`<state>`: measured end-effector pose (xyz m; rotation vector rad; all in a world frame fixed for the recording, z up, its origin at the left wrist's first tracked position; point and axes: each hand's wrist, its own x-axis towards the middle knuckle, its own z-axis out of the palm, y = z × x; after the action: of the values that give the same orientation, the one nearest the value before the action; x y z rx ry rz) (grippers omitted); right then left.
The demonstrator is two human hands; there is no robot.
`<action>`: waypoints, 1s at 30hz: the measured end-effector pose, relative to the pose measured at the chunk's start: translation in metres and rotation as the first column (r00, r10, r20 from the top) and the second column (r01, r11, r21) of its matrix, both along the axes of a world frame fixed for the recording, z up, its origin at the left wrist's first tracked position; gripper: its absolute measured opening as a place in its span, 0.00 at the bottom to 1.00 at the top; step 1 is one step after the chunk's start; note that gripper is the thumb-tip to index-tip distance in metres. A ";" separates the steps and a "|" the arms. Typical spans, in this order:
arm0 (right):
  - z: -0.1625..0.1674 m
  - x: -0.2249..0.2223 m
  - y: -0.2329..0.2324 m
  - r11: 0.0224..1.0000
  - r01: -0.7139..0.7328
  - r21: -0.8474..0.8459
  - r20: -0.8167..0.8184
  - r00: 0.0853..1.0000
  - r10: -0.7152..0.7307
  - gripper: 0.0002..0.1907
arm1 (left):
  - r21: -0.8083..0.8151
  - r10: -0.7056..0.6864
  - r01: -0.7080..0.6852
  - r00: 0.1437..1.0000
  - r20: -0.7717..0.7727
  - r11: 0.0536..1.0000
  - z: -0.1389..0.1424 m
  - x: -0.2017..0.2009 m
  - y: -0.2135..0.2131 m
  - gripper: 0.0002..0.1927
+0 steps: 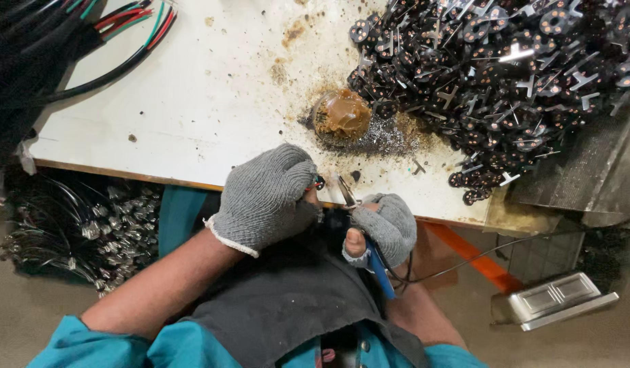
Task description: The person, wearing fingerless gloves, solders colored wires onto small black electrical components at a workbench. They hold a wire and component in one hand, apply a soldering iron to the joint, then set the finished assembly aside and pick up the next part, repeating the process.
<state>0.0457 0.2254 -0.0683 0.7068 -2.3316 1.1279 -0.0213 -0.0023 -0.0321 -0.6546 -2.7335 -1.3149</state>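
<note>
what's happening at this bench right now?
A person in grey knit gloves works at the near edge of a stained white table. The right hand grips a blue-handled soldering tool, tip up toward the left hand, which pinches a small piece with red wire showing. Beyond the hands sits a brown lump of flux-like paste, beside a big pile of black disc parts.

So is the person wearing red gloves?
No, both the left hand and the right hand wear grey knitted gloves, and the right hand grips a blue-handled tool.
</note>
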 end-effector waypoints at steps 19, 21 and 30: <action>0.057 -0.038 -0.012 0.859 0.458 -0.229 0.539 0.794 -0.281 0.25 | -0.018 0.017 -0.018 1.000 -0.024 1.000 0.000 0.000 0.001 0.08; 0.063 -0.057 0.001 0.853 0.505 -0.128 0.643 0.697 -0.317 0.17 | -0.016 0.022 -0.022 0.999 -0.027 1.000 0.001 0.000 0.002 0.08; 0.057 -0.100 0.001 0.837 0.301 0.458 0.016 0.938 -0.346 0.21 | 0.005 0.033 -0.033 0.998 -0.060 0.999 0.002 -0.001 0.001 0.09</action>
<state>-0.0546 0.2261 -0.0116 0.3793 -2.7004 0.4820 -0.0223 -0.0008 -0.0297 -0.6348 -2.6816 -1.2725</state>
